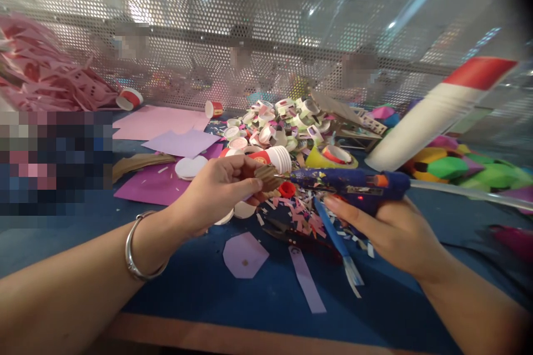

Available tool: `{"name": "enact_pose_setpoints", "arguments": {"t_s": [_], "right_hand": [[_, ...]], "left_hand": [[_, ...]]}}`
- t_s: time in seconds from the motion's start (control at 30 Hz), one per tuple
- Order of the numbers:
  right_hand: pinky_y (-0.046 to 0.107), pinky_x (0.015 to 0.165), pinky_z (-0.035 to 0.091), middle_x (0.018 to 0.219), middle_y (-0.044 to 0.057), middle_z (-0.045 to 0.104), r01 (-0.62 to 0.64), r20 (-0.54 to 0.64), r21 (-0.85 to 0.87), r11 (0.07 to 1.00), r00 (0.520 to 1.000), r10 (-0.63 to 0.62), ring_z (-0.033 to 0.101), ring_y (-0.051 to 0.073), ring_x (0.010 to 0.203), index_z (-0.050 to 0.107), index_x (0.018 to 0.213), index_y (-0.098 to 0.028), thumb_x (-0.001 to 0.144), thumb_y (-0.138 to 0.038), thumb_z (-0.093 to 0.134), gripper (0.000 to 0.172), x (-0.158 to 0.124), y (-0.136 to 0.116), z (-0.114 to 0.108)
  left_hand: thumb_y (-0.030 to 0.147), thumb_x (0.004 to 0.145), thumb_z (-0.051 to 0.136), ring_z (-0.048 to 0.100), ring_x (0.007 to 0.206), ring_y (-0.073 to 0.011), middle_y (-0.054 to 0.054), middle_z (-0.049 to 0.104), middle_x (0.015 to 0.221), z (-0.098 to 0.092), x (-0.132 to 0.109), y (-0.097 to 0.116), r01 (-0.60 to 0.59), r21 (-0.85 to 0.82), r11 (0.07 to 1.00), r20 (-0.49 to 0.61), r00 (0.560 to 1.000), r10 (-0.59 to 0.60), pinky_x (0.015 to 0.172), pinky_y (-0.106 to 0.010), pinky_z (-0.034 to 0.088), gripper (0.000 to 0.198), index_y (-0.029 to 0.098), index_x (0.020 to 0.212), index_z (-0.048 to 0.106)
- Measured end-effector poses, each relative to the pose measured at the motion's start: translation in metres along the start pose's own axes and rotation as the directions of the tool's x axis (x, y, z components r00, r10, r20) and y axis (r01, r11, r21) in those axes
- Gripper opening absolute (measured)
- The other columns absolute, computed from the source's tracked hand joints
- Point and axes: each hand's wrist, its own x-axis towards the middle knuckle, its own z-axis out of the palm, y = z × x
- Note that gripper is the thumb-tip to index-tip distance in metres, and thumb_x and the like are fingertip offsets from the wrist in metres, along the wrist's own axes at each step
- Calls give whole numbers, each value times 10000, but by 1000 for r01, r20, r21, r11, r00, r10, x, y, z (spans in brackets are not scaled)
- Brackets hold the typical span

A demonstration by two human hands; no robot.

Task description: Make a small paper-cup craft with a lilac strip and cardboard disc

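Between the thumb and fingers of my left hand (227, 180) is a small brown piece of corrugated cardboard (268, 178). My right hand (395, 227) grips a blue hot glue gun (353, 183), its nozzle pointing left and touching or almost touching the cardboard. A clear glue stick (466, 189) sticks out of the gun's back end. Below the hands lie a purple paper polygon (245, 255) with a small brown spot and a purple paper strip (308, 280). A blue-handled brush (333, 230) rests near my right fingers, beside dark scissors (287, 233).
A heap of cut paper-cup rings (283, 122) stands behind my hands. Pink and purple sheets (162, 122) lie left, under a pile of pink paper (50, 66). A tall stack of cups (437, 113) leans at right, near colourful paper shapes (470, 166). A perforated metal screen (266, 28) closes the back.
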Motion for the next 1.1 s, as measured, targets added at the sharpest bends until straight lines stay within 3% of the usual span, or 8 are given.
{"name": "enact_pose_setpoints", "arguments": {"t_s": [0.13,0.23,0.4,0.67,0.87,1.1], "right_hand": [[483,821,549,761,59,770,10,50,-168,986,999,-2,692,304,769,782,786,-248,829,-564,607,364,-1,2,0],[530,863,540,758,63,771,-11,49,-209,978,999,22,696,328,799,769,768,-246,814,-630,569,435,-2,2,-1],[562,956,513,869,68,780,-31,46,-233,972,998,43,698,356,932,785,895,-239,816,-642,551,473,-4,4,0],[527,927,548,937,50,784,-15,84,-204,979,996,33,707,340,972,778,915,-249,841,-585,544,417,-4,1,0],[506,989,520,1072,44,772,44,107,-189,981,994,-24,687,318,1066,765,1016,-253,872,-526,556,373,-3,3,1],[540,907,549,949,79,781,17,76,-224,975,997,0,711,337,942,788,888,-220,850,-552,548,412,-6,5,0]], "left_hand": [[218,867,647,653,647,-107,-23,710,777,0,0,-1,-26,3,1000,17,1000,26,644,-227,526,109,142,925,700],[234,882,640,665,645,-108,-10,701,737,0,-2,0,-20,2,1000,15,1000,20,643,-219,534,98,145,888,683],[253,894,641,689,673,-109,0,699,727,1,-3,1,6,15,1000,4,1000,-6,659,-206,546,112,144,906,667],[234,882,660,683,690,-100,-8,700,788,1,-1,-2,-8,-3,1000,11,1000,8,665,-198,552,112,132,925,677],[230,888,649,670,702,-98,-10,682,775,0,-2,-2,-27,2,1000,35,999,27,670,-198,550,110,124,914,653],[230,886,648,675,702,-107,-12,672,771,0,-2,-1,-17,20,1000,28,999,16,656,-201,537,102,128,897,646]]}}
